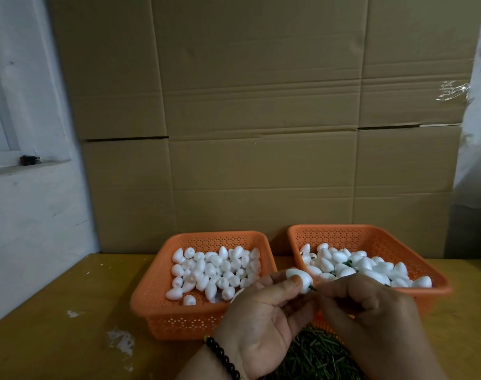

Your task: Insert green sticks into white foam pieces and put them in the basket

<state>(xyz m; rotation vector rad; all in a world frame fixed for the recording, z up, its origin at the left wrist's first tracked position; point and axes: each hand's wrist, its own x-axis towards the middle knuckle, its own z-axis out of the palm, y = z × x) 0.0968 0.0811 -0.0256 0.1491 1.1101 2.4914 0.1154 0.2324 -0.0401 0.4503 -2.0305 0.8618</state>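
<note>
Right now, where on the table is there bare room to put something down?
Bare wood lies left of the left basket, out to the table edge, and in a smaller patch right of the right basket. The middle is crowded: both baskets, the left hand and right hand, and the green sticks.

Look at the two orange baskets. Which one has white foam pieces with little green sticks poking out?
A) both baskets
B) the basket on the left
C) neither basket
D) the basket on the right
D: green stick ends show among the foam pieces in the right basket, while the left basket holds only plain white foam pieces.
</note>
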